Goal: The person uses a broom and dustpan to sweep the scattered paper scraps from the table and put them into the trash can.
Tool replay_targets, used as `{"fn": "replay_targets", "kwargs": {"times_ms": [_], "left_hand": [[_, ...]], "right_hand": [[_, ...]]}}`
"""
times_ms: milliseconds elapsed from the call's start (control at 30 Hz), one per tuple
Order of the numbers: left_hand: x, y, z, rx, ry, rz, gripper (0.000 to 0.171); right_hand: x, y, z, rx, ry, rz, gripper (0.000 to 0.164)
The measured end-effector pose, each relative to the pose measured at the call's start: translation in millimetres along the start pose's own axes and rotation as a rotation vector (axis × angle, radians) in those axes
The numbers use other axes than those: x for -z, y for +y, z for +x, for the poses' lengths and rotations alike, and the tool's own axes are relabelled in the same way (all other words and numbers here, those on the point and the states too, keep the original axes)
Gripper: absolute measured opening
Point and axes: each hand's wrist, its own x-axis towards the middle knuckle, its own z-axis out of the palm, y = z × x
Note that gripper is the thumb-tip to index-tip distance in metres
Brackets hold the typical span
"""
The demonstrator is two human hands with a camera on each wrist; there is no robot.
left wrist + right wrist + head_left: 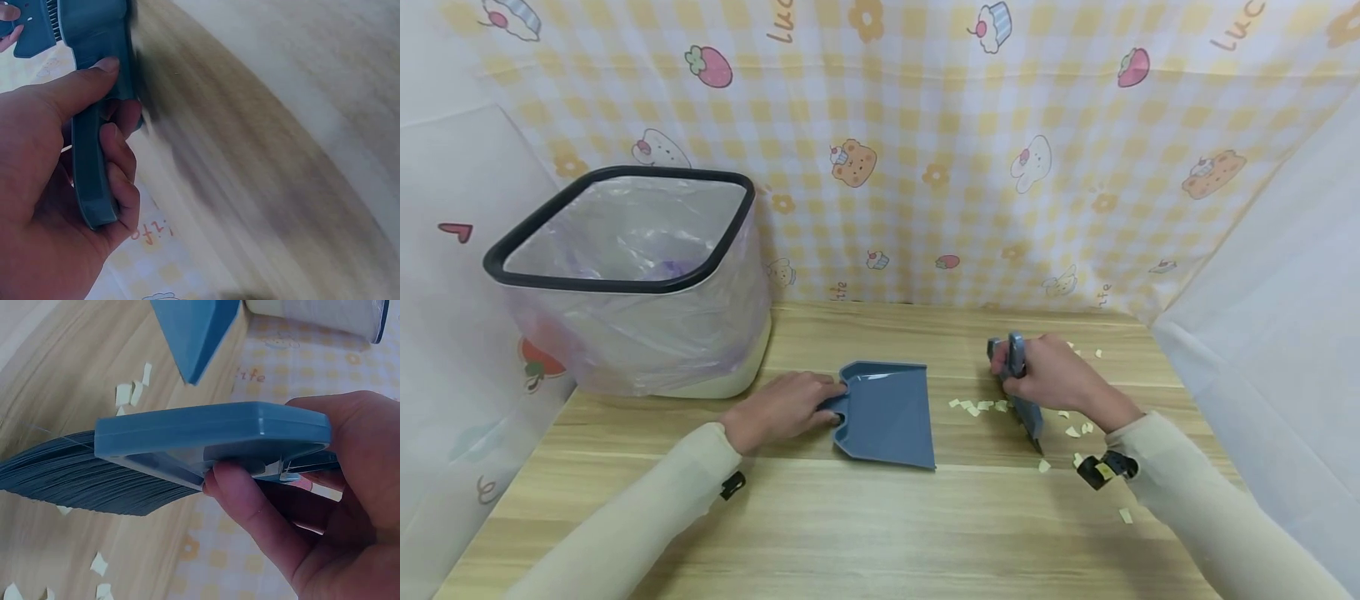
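Observation:
A blue-grey dustpan (887,417) lies on the wooden table with its wide edge facing right. My left hand (786,408) grips its handle (94,175), fingers curled round it in the left wrist view. To the right, my right hand (1056,379) holds a small hand brush (1024,412) of the same colour, its dark bristles (94,478) down by the table. Small pale paper scraps (977,407) lie between brush and dustpan, touching or close to the bristles. More scraps (1078,431) are scattered to the right, around and under the right wrist.
A bin (722,383) with a black rim (617,285) and a translucent bag (625,333) stands at the back left, near my left hand. Behind the table (850,533) hangs a yellow checked curtain (910,208). White sheets (1285,275) close off both sides.

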Motion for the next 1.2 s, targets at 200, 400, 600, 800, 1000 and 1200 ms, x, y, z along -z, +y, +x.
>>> {"fn": "replay_targets", "kwargs": {"times_ms": [200, 400, 600, 800, 1000, 1200], "left_hand": [[3.1, 1.9, 4.0, 0.012, -0.02, 0.027, 0.033], [5.2, 3.5, 5.5, 0.019, -0.035, 0.045, 0.034], [5.9, 3.8, 5.5, 0.028, -0.046, 0.034, 0.034], [5.6, 2.8, 6.3, 0.025, -0.044, 0.031, 0.029], [6.0, 2.5, 6.2, 0.02, -0.044, 0.03, 0.027], [5.8, 1.6, 6.0, 0.023, -0.047, 0.028, 0.031]], "right_hand": [[-6, -6, 8, 0.025, -0.011, 0.028, 0.016], [-12, -16, 15, 0.046, -0.029, 0.049, 0.018], [-14, -25, 21, 0.062, -0.036, 0.075, 0.018], [-19, -32, 27, 0.089, -0.021, 0.104, 0.018], [-26, -40, 34, 0.122, 0.009, 0.122, 0.019], [-32, -49, 43, 0.137, 0.027, 0.157, 0.018]]}}
